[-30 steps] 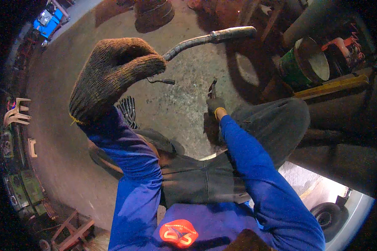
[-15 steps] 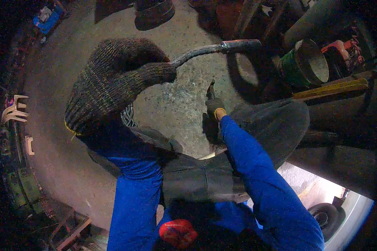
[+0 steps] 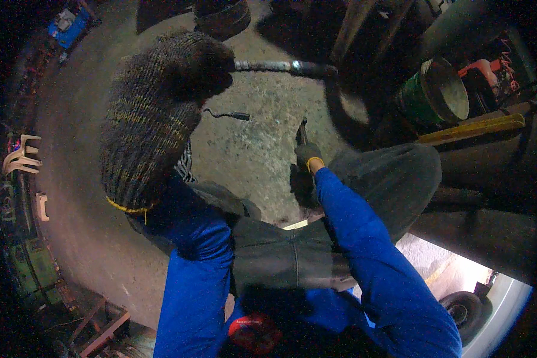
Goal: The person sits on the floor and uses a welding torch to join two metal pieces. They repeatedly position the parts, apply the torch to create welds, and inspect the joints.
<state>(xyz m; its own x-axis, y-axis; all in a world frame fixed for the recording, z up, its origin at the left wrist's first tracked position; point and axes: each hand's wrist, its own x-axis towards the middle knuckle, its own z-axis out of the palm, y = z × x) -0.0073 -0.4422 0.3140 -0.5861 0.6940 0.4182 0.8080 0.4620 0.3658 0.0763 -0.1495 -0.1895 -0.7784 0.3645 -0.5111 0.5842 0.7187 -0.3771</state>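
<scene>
My left hand (image 3: 161,101), in a thick dark knitted glove with a yellow cuff edge, is raised close to the camera. Its fingers are closed around a metal rod (image 3: 262,65) with a thicker, dark cylindrical end pointing right. The part of the rod inside the glove is hidden. Lower and farther off, my right hand (image 3: 307,153), gloved too, is wrapped round a slim dark tool (image 3: 302,131) pointing away from me; its kind is unclear. Between the hands, a thin bent rod (image 3: 227,114) with a thicker dark end lies on the concrete floor.
A green bucket (image 3: 411,95) lies tilted at the right, beside a yellow bar (image 3: 474,128) and a red object (image 3: 480,71). A dark round container (image 3: 222,21) stands at the far side. Plastic chairs (image 3: 24,155) and a metal frame (image 3: 104,334) are at the left.
My left hand has moved away from me and turned, shifting the rod's far end left and straightening its look. The bent rod on the floor has come into sight. My right hand has barely moved.
</scene>
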